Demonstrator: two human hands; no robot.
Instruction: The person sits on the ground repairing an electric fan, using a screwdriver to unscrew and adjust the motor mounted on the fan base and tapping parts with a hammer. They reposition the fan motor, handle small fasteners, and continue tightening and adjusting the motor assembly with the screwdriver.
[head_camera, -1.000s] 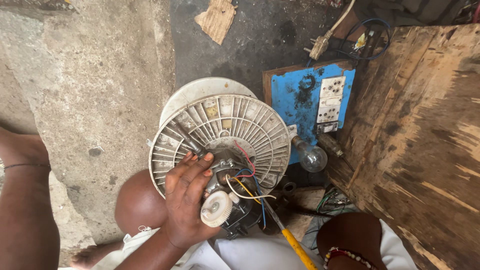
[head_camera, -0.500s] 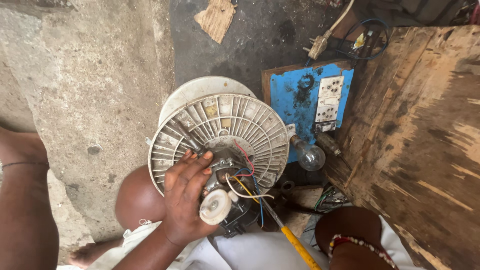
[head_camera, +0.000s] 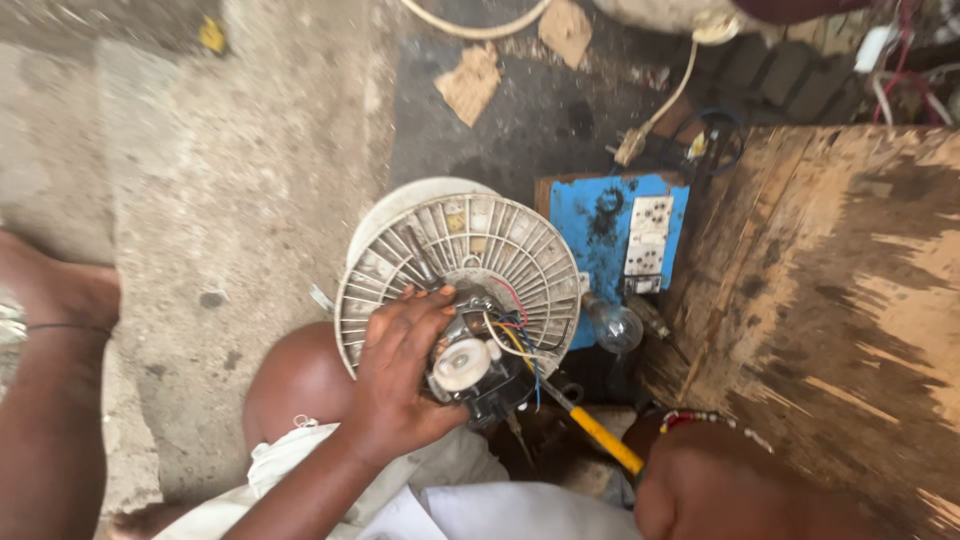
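While the rear fan guard (head_camera: 455, 270) rests on edge over the person's lap, the fan motor (head_camera: 480, 365) sits at its centre with its casing off and its coloured wires (head_camera: 510, 335) loose, so the unit looks opened up but far from reassembled; no blade or front guard is fitted. The left hand (head_camera: 405, 375) comes up from the lower left, palm over the motor's left side, fingers (head_camera: 425, 305) curled around the motor body and gripping it against the guard. A yellow-handled screwdriver (head_camera: 600, 435) points its tip into the motor from the lower right; the right hand holding it is out of view behind the right wrist (head_camera: 700, 480), so its grip cannot be told. A blue socket board (head_camera: 620, 235) lies just beyond.
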